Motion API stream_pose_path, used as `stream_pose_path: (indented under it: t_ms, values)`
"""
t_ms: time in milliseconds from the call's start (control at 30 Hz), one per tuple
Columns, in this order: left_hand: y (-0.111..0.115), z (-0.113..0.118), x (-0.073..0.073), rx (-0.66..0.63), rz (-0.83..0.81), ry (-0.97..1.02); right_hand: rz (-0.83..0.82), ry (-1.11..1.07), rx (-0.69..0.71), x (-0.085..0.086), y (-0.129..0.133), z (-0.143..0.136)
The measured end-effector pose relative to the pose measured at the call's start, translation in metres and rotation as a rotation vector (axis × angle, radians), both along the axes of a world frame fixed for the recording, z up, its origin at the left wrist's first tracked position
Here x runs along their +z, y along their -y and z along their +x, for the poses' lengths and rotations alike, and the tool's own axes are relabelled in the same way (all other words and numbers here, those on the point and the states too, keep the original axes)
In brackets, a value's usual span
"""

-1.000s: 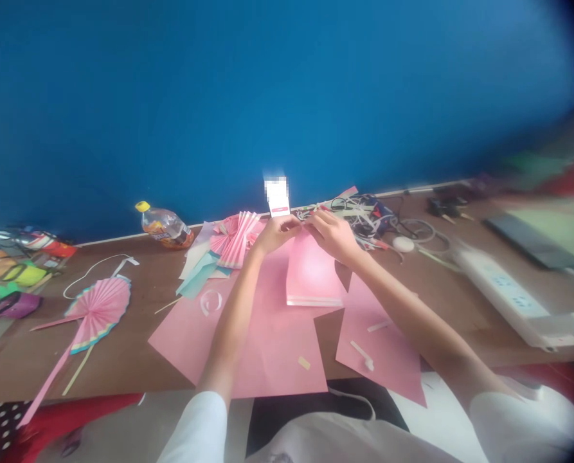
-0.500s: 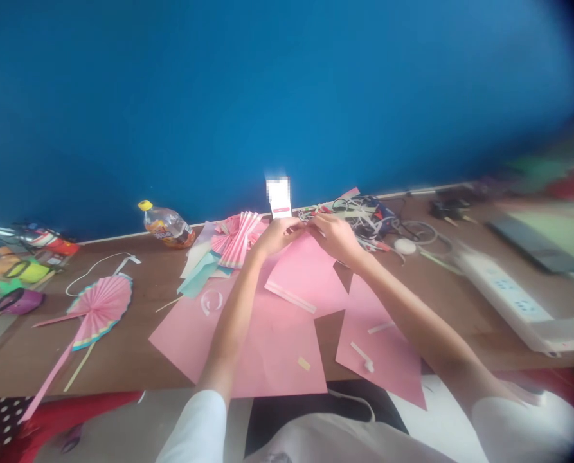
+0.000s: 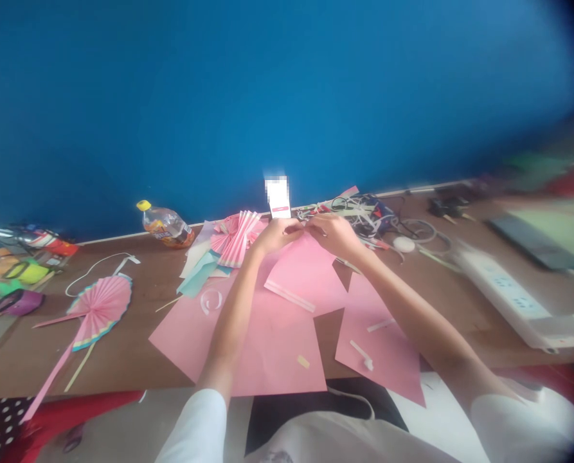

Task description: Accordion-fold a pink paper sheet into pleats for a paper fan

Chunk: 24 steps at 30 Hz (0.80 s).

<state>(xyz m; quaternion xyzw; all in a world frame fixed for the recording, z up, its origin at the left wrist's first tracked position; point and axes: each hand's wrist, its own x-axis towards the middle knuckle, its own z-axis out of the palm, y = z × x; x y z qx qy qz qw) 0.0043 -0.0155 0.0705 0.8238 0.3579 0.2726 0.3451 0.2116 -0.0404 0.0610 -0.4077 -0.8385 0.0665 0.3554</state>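
Note:
My left hand (image 3: 281, 235) and my right hand (image 3: 332, 233) meet at the far corner of a pink paper sheet (image 3: 310, 273), fingers pinched together on it. What the fingertips do there is partly hidden by the hands. A pale strip of tape (image 3: 290, 297) runs along the sheet's near left edge. Beneath lies a larger pink sheet (image 3: 277, 347) with a small yellowish piece on it, and another pink sheet (image 3: 380, 366) with white tape bits sits to the right. Just left of my left hand is a pleated pink paper fan (image 3: 238, 239) beside teal paper (image 3: 200, 273).
A lit phone (image 3: 279, 196) leans at the blue wall. A tipped bottle (image 3: 168, 225) and a finished-looking pink fan (image 3: 101, 308) are left. Tangled cables (image 3: 364, 215), a white power strip (image 3: 508, 299) and a dark flat device (image 3: 532, 241) are right. A purple tape roll (image 3: 20, 301) stands far left.
Almost nothing differs. My fingers have shifted slightly at the corner of the pink paper, with the right hand a touch further left; the view has moved very little.

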Motion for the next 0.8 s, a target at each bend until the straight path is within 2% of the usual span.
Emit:
stream_pose_path:
  t_ms: [133,300,633,800]
  values:
    - [-0.002,0.000,-0.004,0.022,-0.028,0.018,-0.016,-0.064,-0.064,-0.002,0.001,-0.002]
    - [-0.004,0.002,-0.008,0.066,-0.087,0.113,-0.037,-0.161,-0.055,-0.004,0.000,-0.004]
    - [0.002,0.005,0.003,0.109,-0.160,0.181,-0.072,-0.264,-0.040,-0.002,0.001,-0.005]
    - [0.000,0.004,0.002,0.161,-0.178,0.253,-0.207,-0.286,-0.030,0.001,-0.001,0.001]
